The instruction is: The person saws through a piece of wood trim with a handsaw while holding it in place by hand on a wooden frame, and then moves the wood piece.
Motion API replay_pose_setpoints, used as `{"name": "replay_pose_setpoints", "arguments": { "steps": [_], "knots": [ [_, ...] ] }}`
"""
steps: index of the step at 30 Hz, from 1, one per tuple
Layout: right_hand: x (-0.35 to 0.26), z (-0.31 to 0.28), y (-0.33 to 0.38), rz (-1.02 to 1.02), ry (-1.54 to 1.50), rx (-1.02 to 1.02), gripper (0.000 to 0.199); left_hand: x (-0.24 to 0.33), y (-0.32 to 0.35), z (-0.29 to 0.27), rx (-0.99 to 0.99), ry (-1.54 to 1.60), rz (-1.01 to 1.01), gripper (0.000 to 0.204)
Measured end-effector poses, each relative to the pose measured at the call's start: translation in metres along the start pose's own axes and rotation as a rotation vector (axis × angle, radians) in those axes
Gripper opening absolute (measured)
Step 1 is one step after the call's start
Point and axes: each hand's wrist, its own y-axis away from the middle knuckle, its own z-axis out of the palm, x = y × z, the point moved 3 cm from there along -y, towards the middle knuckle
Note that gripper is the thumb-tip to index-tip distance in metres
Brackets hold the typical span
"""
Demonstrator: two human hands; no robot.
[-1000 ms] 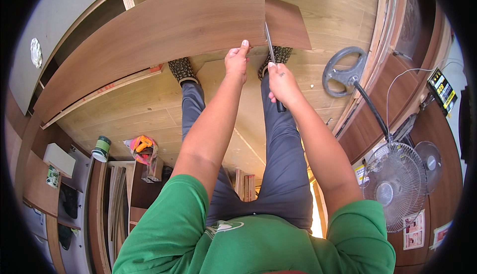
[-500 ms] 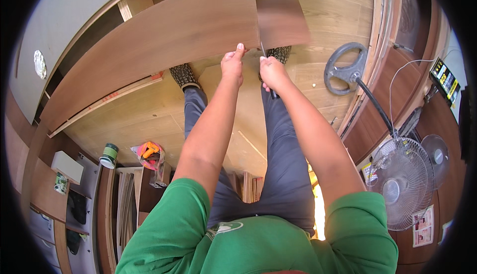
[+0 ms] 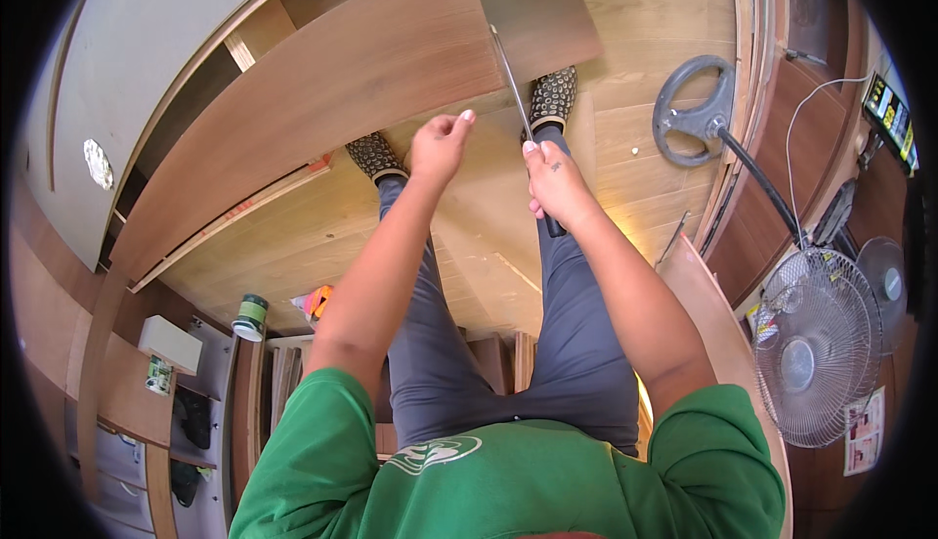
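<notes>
1 long board [image 3: 322, 109], seemingly unfinished, looks already separate from 1 short panel [image 3: 542, 21]; right hand [image 3: 559, 181] grips thin metal tool [image 3: 515, 85], left hand [image 3: 438, 152] loosely closed.

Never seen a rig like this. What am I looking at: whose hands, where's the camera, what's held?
There is no robot here: these are a person's two bare hands. The view comes from the left of two wide fisheye cameras worn on the head, looking down, so straight edges bend near the rim.

The right hand grips the dark handle of a tool with a long thin blade, which points away beside the right end of a long brown board. The left hand is near that board's near edge, with nothing visible in it.

A smaller brown board is just past the blade, above the wood floor. A wire-caged fan stands at right.
</notes>
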Motion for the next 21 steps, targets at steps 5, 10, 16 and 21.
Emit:
{"name": "replay_pose_setpoints", "arguments": {
  "steps": [5,10,16,21],
  "knots": [
    [-0.002,0.015,-0.049,-0.113,0.095,0.041,0.047,0.041,-0.002,-0.095,0.680,-0.786,0.650,0.092],
    [-0.010,0.015,-0.052,-0.155,0.183,0.070,0.047,0.072,-0.023,-0.137,0.467,-0.880,0.051,0.137],
    [-0.010,0.010,-0.064,-0.068,0.155,0.029,0.044,0.068,-0.030,-0.126,0.452,-0.880,0.067,0.139],
    [-0.050,0.007,-0.032,-0.153,0.112,0.035,0.043,0.069,-0.025,-0.140,0.459,-0.877,0.058,0.138]
  ]
}}
